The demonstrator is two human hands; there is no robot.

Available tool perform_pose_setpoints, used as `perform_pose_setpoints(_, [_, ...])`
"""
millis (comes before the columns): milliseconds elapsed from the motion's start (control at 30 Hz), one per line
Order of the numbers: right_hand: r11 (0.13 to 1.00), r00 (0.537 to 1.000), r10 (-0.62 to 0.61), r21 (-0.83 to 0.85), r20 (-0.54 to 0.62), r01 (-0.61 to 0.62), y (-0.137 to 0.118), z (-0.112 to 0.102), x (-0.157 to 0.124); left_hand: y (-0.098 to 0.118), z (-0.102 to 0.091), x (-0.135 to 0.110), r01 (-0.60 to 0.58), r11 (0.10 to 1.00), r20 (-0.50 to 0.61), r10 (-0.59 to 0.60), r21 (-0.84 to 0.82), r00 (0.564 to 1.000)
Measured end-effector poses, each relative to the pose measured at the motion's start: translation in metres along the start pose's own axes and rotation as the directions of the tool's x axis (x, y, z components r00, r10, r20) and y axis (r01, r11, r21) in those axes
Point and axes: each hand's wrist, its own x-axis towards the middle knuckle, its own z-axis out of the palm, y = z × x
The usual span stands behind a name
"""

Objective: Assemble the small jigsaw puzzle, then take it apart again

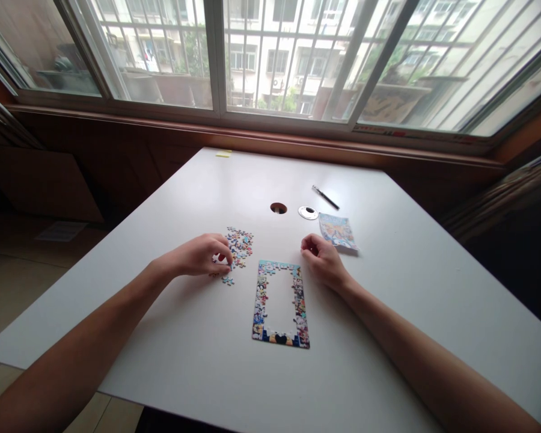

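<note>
My left hand (207, 254) is at the near left edge of a pile of loose jigsaw puzzle pieces (240, 243), thumb and fingers curled into a pinch around what looks like one small piece. A few stray pieces (228, 280) lie just below its fingertips. Right of the pile is a puzzle frame (260, 304), its border pieces joined into an upright rectangle around a bare white middle. Beside its upper right corner rests my right hand (323, 260), fingers curled closed; whatever they may hold is hidden.
Behind my right hand lies a small picture sheet (338, 231). A black pen (325, 197) and a round silver cover (308, 213) are farther back, next to a cable hole (278, 208) in the white table (184, 361). A yellow sticky note (223, 154) marks the far edge, below the window.
</note>
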Motion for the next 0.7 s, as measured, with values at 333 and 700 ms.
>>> perform_pose_setpoints(333, [1.0, 1.0, 0.008, 0.007, -0.002, -0.008, -0.001, 0.001, 0.0, 0.015, -0.004, 0.0, -0.076, 0.995, 0.153, 0.086, -0.071, 0.984])
perform_pose_setpoints(700, [0.982, 0.982, -0.174, -0.081, -0.07, 0.169, -0.02, 0.002, -0.003, 0.026, 0.004, 0.003, -0.061, 0.983, 0.089, 0.078, -0.174, 0.993])
